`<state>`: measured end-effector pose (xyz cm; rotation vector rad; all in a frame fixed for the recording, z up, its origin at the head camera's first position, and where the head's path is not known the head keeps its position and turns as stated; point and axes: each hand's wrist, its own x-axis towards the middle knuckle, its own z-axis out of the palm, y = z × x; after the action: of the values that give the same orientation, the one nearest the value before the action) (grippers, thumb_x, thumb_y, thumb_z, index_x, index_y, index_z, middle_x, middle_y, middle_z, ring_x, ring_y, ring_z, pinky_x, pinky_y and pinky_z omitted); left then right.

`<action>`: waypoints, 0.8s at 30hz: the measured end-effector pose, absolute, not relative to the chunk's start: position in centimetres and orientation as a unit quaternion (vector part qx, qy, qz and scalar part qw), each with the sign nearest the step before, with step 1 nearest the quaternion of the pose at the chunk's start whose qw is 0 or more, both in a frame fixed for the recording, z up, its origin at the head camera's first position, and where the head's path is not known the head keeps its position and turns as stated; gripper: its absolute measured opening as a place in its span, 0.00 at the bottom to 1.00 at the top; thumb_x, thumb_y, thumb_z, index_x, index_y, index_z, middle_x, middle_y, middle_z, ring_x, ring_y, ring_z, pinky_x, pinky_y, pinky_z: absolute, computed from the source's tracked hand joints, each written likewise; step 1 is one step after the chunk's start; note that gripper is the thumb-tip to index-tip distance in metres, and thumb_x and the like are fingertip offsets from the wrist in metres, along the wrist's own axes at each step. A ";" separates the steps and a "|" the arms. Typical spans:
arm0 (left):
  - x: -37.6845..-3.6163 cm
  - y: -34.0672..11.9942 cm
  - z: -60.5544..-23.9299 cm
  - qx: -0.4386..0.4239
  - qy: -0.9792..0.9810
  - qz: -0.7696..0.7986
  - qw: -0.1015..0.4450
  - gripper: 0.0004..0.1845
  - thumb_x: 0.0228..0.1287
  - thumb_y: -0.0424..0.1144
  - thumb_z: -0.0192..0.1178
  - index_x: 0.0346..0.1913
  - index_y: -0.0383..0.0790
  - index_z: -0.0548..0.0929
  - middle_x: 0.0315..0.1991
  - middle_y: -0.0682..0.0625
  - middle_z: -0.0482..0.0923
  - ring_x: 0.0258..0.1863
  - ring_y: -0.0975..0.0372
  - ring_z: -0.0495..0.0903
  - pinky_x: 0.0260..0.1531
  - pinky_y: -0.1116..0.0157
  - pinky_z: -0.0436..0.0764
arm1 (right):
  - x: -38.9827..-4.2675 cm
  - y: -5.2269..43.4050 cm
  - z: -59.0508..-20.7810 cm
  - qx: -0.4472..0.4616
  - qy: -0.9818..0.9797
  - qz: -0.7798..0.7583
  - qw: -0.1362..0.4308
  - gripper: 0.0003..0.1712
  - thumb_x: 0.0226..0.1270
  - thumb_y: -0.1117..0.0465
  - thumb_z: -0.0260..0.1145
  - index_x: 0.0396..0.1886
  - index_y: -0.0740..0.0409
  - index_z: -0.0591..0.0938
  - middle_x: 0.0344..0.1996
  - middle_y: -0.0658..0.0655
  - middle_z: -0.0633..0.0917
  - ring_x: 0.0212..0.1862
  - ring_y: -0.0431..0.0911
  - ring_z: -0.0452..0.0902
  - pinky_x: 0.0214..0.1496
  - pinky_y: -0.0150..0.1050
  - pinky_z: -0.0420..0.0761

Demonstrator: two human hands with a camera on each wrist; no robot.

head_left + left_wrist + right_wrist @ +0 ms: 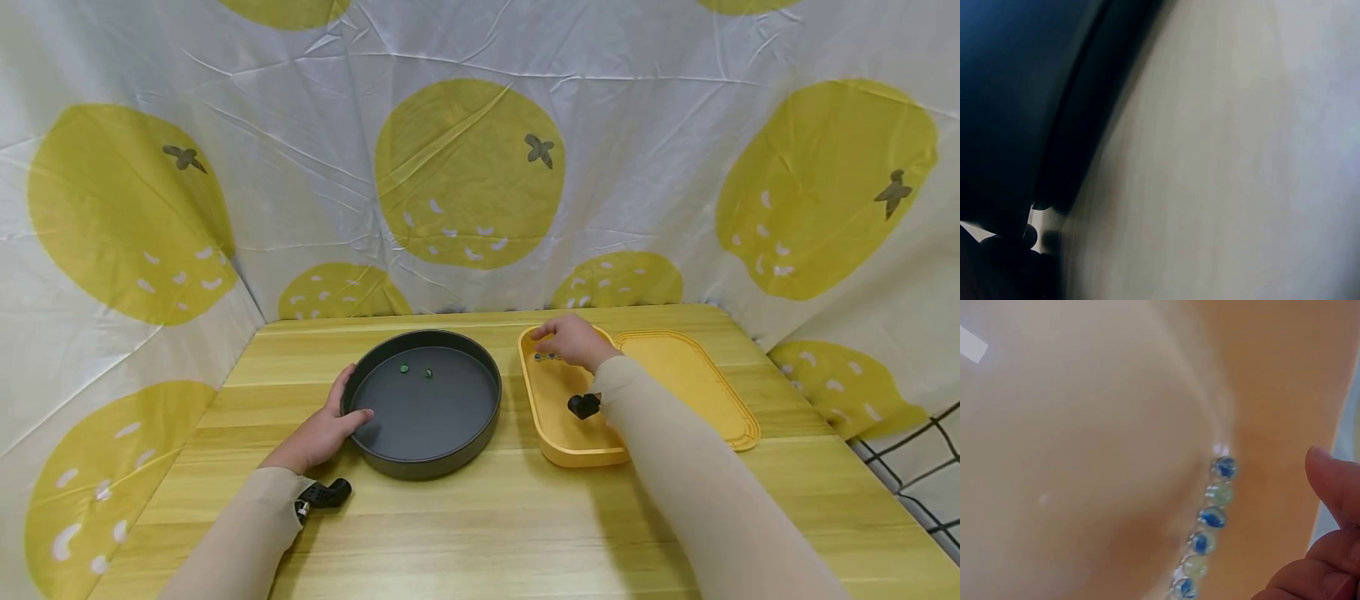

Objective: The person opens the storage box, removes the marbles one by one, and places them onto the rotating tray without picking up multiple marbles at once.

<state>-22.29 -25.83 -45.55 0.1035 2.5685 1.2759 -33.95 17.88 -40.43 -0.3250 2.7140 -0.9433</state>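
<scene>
A dark grey round baking pan (422, 469) stands on the table, with two small green marbles (428, 373) inside near its far side. My left hand (322, 429) holds the pan's left rim, thumb inside and fingers outside. To the right, my right hand (573, 340) is over the far end of a yellow rectangular container (581, 458). Several glass marbles (1213, 517), blue-swirled and pale green, lie in a row along the container's wall. In the right wrist view, the thumb (1332, 481) sits apart from the curled fingers, beside the marbles, with nothing showing between them.
A yellow lid (682, 375) lies flat against the container's right side, partly behind my right sleeve (690, 458). A lemon-print curtain (465, 183) encloses the wooden table (465, 542) at the back and sides. Black wire mesh (922, 475) shows at the right.
</scene>
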 end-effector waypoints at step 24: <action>-22.3 -25.9 -45.6 0.042 0.885 0.445 0.129 0.52 0.75 0.53 0.57 0.86 0.57 0.31 0.83 0.29 0.48 0.80 0.33 0.56 0.78 0.35 0.56 | -35.1 18.0 -43.4 -0.131 0.950 -0.256 0.121 0.18 0.71 0.62 0.68 0.59 0.58 0.89 0.59 0.60 0.88 0.59 0.55 0.82 0.63 0.48 0.79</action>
<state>-22.27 -25.86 -45.62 0.1214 2.5733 1.2934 -35.06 17.97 -43.40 -0.3838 2.7746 -0.7464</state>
